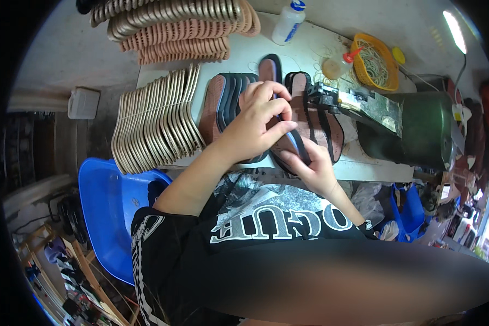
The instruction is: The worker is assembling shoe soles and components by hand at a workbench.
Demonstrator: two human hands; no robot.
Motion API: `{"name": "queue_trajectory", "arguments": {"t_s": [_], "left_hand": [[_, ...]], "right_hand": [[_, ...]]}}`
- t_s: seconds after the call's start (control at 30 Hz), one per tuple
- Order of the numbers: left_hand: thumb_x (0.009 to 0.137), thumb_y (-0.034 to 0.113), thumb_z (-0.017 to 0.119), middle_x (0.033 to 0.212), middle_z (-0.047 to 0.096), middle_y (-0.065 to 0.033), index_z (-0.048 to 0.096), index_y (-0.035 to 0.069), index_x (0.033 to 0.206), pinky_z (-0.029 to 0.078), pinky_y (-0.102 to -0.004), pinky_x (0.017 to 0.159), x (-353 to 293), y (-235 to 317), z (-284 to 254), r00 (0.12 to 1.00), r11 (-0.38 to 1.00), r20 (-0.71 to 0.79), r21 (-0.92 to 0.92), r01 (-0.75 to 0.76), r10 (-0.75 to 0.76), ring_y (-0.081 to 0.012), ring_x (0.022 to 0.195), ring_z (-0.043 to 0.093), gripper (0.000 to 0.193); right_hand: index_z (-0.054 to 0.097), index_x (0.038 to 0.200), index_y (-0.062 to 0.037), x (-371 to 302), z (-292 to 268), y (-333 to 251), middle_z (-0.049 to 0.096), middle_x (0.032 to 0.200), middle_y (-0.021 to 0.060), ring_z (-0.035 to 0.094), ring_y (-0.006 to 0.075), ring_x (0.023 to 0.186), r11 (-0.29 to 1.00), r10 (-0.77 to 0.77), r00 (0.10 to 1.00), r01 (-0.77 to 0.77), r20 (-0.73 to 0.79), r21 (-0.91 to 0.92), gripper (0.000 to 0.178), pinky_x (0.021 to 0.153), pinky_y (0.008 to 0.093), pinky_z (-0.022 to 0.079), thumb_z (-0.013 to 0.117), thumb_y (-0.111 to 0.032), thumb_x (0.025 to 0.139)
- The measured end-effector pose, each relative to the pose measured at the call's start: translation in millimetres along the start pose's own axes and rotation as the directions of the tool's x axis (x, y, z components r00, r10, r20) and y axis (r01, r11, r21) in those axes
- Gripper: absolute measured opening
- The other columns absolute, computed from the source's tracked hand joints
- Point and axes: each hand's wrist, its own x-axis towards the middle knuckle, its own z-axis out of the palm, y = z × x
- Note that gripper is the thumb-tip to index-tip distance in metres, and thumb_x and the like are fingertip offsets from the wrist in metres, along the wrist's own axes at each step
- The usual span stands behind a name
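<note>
Jug (83,103), white, stands at the far left, above and left of a blue tub (106,217) beside the table (383,173). On the table comes a leaning row of curved gold pieces (152,122), with stacked pink and gold pieces (179,30) behind it. Next stands a row of dark-edged pinkish soles (213,106), close under the left hand (258,117). That hand's thumb and curled fingers grip one sole (286,142), raised in front of the person over the table's near edge; the right hand (314,165) pinches its near end. Behind are a white bottle (288,26), a red-tipped bottle (337,66) and a yellow basket (394,70) of pale loops. A green machine (426,127) takes up the right, its head reaching toward the hands over soles (304,106) lying there.

The left sleeve (149,233) covers part of the tub; the left hand hides the held sole's far part and some of the row. The right fingers are mostly behind the sole. A large blur fills the bottom.
</note>
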Motion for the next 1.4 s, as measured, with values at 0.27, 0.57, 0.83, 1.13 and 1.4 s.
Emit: {"name": "queue_trajectory", "arguments": {"t_s": [0.27, 0.57, 0.83, 1.13, 1.4], "left_hand": [[0.084, 0.027, 0.07, 0.114, 0.053, -0.0112, 0.045, -0.002, 0.118, 0.043, -0.0314, 0.09, 3, -11, 17, 0.712, 0.526, -0.204, -0.809, 0.264, -0.672, -0.0176, 0.103, 0.053, 0.051], [0.077, 0.018, 0.078, 0.109, 0.063, -0.0082, 0.052, -0.002, 0.115, 0.047, -0.0276, 0.089, 24, 32, 40, 0.917, 0.207, 0.247, -0.925, 0.32, -0.312, -0.0136, 0.096, 0.06, 0.05], [0.077, 0.008, 0.075, 0.1, 0.065, -0.0061, 0.056, 0.0, 0.108, 0.049, -0.0246, 0.082, 39, 29, 36, 0.948, 0.571, 0.06, -0.786, 0.238, -0.313, -0.0104, 0.089, 0.062, 0.037], [0.068, 0.018, 0.081, 0.091, 0.065, -0.0116, 0.053, -0.004, 0.103, 0.049, -0.0287, 0.076, 46, 41, 39, 0.941, 0.869, -0.061, -0.407, 0.282, -0.334, -0.0155, 0.082, 0.063, 0.05], [0.075, 0.01, 0.075, 0.093, 0.066, -0.0072, 0.057, -0.002, 0.104, 0.05, -0.0248, 0.074, 93, 9, 44, 0.905, 0.631, -0.048, -0.733, 0.255, -0.422, -0.0116, 0.08, 0.062, 0.036]], "right_hand": [[0.056, 0.121, 0.004, -10, -14, 4, 0.065, 0.105, 0.0092, 0.059, 0.0117, 0.093, 0.96, 0.092, 0.994, -0.103, 0.057, 0.261, 0.047, 0.083, 0.0242, 0.045, 0.062, -0.032, 0.091], [0.039, 0.131, 0.0004, 13, -13, 3, 0.053, 0.122, 0.008, 0.057, 0.0175, 0.105, 0.536, 0.266, 0.96, -0.221, 0.086, 0.814, 0.07, 0.087, 0.031, 0.049, 0.077, -0.024, 0.077], [0.067, 0.086, 0.0043, 7, -62, -11, 0.062, 0.073, 0.0014, 0.053, 0.0061, 0.066, 0.891, 0.05, 0.995, -0.084, 0.087, 0.446, 0.018, 0.059, 0.0217, 0.042, 0.061, -0.013, 0.088], [0.066, 0.089, 0.0044, 3, -51, -27, 0.059, 0.069, -0.0026, 0.049, 0.0019, 0.063, 0.993, 0.054, 0.984, -0.035, -0.167, 0.115, 0.014, 0.055, 0.0194, 0.042, 0.062, -0.01, 0.088], [0.063, 0.106, -0.0021, -13, -53, 0, 0.066, 0.089, 0.0005, 0.058, 0.005, 0.072, 0.816, 0.268, 0.963, -0.219, -0.015, 0.535, 0.027, 0.061, 0.0187, 0.047, 0.068, -0.018, 0.086]]}}
